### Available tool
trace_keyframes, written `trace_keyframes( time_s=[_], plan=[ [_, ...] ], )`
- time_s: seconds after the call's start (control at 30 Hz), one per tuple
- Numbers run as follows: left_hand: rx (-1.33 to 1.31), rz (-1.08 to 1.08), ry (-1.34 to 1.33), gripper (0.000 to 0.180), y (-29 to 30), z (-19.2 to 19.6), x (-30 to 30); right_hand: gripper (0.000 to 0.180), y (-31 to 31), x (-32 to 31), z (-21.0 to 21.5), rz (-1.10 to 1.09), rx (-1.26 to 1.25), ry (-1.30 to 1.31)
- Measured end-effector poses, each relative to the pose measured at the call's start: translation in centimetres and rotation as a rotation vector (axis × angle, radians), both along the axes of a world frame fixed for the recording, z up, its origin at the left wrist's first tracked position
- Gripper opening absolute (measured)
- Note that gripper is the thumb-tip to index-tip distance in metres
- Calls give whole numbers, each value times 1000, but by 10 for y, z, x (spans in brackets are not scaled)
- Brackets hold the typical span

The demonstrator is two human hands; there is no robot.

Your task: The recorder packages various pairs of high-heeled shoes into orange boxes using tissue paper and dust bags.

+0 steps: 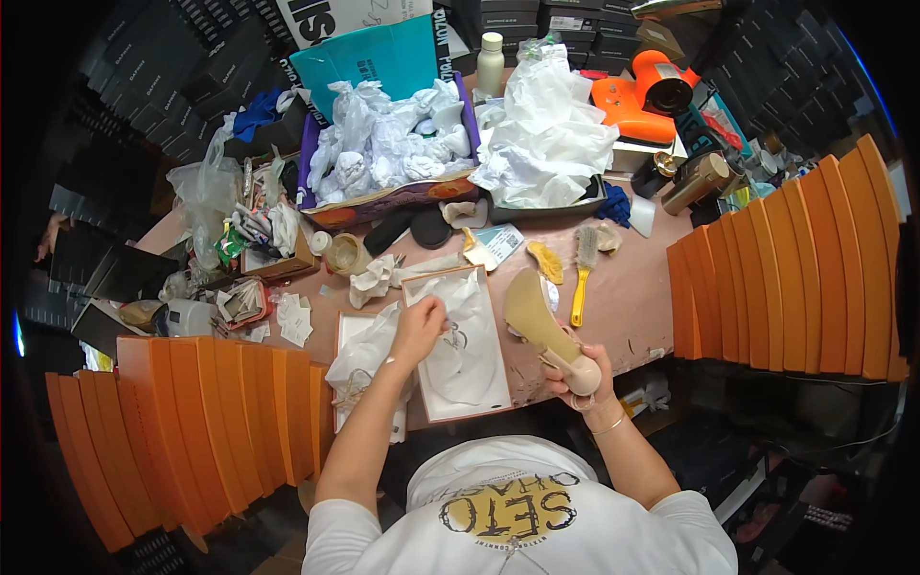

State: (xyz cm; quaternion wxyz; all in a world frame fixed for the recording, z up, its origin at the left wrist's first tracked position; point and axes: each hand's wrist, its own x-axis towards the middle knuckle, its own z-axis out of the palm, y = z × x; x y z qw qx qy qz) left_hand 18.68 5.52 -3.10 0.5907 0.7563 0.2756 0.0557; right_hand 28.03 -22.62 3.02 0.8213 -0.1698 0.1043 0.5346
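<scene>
My right hand [586, 372] grips a beige heeled shoe [533, 314] by its heel end. The shoe's tan sole faces up and its toe points away from me. My left hand [420, 329] is closed over an open shoebox [505, 379] lined with white tissue paper [458, 374]. What its fingers pinch, if anything, is hidden. A small dark loop-shaped mark or item shows on the paper beside that hand. Left of this box lies a second open tray [340, 331] with crumpled tissue and a strappy beige item [353, 385], partly behind my left forearm.
Stacked orange boxes flank me at left [192, 422] and right [781, 278]. Beyond my hands lie a yellow-handled brush [581, 287], a yellow cloth [545, 261] and a jar [345, 254]. Farther back are a purple box [311, 177] of crumpled paper, a tissue pile [546, 134] and an orange heat-gun-like tool [632, 105].
</scene>
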Motion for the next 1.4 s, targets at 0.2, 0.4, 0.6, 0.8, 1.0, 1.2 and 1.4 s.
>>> trace_keyframes(
  time_s=[0.2,0.4,0.6,0.8,1.0,1.2,1.4],
  plan=[
    [917,31,103,35,111,94,-86,39,15,8,2,58,289,275],
    [1336,-115,-50,12,98,240,-66,55,16,-1,-4,94,326,218],
    [1094,-453,-90,24,46,165,-63,46,15,-11,13,164,249,52],
    [1006,-478,-141,26,14,111,-65,44,11,-20,8,119,320,183],
    [1043,-453,-178,25,6,94,-56,42,13,-25,14,89,171,183],
    [1034,-463,-239,28,0,81,-44,44,9,-22,14,129,196,142],
    [986,-515,-255,39,5,91,-34,66,-19,-2,52,439,12,-378]
  ],
)
